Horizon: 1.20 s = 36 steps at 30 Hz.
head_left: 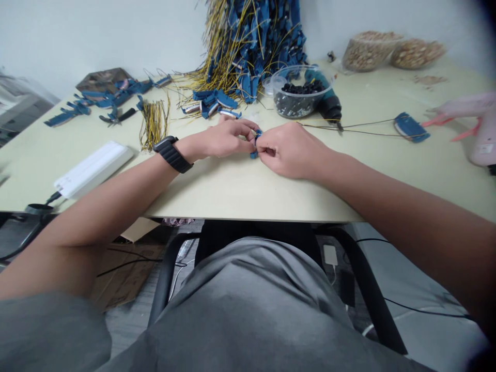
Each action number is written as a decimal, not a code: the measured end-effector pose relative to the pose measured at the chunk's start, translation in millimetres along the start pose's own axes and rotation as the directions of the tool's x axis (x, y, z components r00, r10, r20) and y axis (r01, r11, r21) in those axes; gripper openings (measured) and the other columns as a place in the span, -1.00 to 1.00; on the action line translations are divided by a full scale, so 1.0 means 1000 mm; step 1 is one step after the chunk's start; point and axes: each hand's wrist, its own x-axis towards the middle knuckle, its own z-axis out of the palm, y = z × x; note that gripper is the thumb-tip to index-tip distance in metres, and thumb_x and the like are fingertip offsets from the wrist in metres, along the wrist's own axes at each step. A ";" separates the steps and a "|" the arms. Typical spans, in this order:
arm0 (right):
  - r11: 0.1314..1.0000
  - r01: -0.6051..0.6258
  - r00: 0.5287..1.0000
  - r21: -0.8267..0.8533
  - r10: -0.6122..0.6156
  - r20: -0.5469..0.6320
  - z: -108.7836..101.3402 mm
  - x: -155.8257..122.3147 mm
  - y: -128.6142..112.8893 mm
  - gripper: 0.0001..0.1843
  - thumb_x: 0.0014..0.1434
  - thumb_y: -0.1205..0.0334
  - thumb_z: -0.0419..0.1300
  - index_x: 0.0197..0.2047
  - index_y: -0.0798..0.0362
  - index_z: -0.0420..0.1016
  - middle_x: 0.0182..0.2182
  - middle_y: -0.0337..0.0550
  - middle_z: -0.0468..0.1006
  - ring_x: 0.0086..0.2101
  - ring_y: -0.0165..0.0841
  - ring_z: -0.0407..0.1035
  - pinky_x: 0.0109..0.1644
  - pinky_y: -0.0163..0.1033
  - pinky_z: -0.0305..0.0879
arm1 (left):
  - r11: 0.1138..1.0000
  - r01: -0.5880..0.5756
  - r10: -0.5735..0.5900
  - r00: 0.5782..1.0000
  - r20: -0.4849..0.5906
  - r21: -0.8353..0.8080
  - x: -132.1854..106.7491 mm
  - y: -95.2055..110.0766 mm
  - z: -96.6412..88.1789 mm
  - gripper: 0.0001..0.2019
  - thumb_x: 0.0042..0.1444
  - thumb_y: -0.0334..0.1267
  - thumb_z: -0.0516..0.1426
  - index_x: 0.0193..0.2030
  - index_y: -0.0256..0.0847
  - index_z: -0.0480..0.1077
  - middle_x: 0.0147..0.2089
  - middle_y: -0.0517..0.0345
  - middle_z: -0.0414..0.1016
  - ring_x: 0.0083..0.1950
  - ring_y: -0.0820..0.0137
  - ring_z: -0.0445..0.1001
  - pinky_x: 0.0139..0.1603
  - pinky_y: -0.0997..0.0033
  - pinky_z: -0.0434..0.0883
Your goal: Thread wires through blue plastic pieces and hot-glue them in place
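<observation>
Over the middle of the bench, a little back from its near edge, a small blue piece is sitting squarely between two bare hands, mostly hidden by fingers. The left hand is pinching it from the left, thumb and fingertips almost closed about it, the other fingers loosely bent. The right hand is curling into a fist against its right side, thumb and forefinger pressed together; I can't tell what, if anything, that hand is gripping inside. Thin, dark and yellowish wires are stretching from behind the right hand toward a curved blue block near the bench's right edge, where a smooth pink glue gun is lying. Just beyond the left hand, slim blue pieces with pale edges are lying jumbled; behind them, at the far edge, a tall, bristling heap of blue parts and wiry yellow strands is leaning against the wall. Beside it, a round, clear plastic tub is holding glossy black bits and small metallic ones.
</observation>
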 end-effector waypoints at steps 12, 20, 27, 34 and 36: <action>1.000 -0.010 1.000 -0.002 0.010 -0.006 -0.005 -0.002 0.005 -0.73 0.52 0.31 0.29 -0.17 0.01 0.84 -0.25 -0.03 0.80 -0.22 -0.13 0.56 0.00 -0.01 0.30 | 1.000 0.010 -0.010 1.000 0.024 -0.024 -0.003 0.004 -0.001 -0.65 0.34 0.10 0.35 0.02 -0.10 0.80 0.79 -0.10 0.58 0.87 -0.36 0.38 0.99 -0.46 0.06; 0.987 -0.112 0.992 0.116 0.118 -0.045 -0.018 -0.006 0.015 -0.77 0.51 0.16 0.43 -0.05 -0.06 0.99 -0.27 -0.12 0.82 -0.26 -0.19 0.58 -0.09 -0.05 0.37 | 0.992 -0.043 0.048 0.998 0.039 -0.118 -0.001 -0.004 -0.003 -0.60 0.41 0.21 0.35 -0.06 -0.09 0.79 0.61 -0.17 0.73 0.82 -0.32 0.45 0.93 -0.36 0.25; 0.972 -0.203 0.973 0.117 0.214 -0.091 -0.014 -0.002 0.021 -0.71 0.57 0.06 0.43 -0.10 0.00 0.98 -0.38 -0.12 0.73 -0.31 -0.20 0.54 -0.06 -0.03 0.43 | 0.994 -0.082 0.080 0.996 -0.028 -0.069 -0.005 -0.003 0.006 -0.55 0.25 0.29 0.54 -0.03 -0.03 0.76 0.62 -0.06 0.71 0.75 -0.24 0.49 0.94 -0.40 0.13; 0.937 -0.317 0.942 0.149 0.329 -0.067 -0.006 0.005 0.013 -0.68 0.48 0.11 0.44 -0.35 -0.01 0.80 -0.49 -0.10 0.66 -0.37 -0.18 0.48 -0.12 0.01 0.45 | 0.997 0.035 -0.016 0.971 -0.239 0.073 -0.008 0.017 0.029 -0.33 0.15 0.29 0.62 0.21 -0.03 0.62 0.38 -0.09 0.74 0.61 -0.37 0.39 0.76 -0.60 0.21; 0.938 -0.308 0.943 0.161 0.323 -0.081 -0.001 0.006 0.014 -0.72 0.45 0.11 0.48 -0.33 -0.02 0.80 -0.47 -0.08 0.69 -0.37 -0.16 0.50 -0.14 0.01 0.47 | 0.994 0.051 -0.026 0.966 -0.257 0.093 -0.010 0.025 0.031 -0.26 0.16 0.28 0.63 0.31 -0.03 0.59 0.46 -0.12 0.70 0.65 -0.44 0.36 0.78 -0.67 0.14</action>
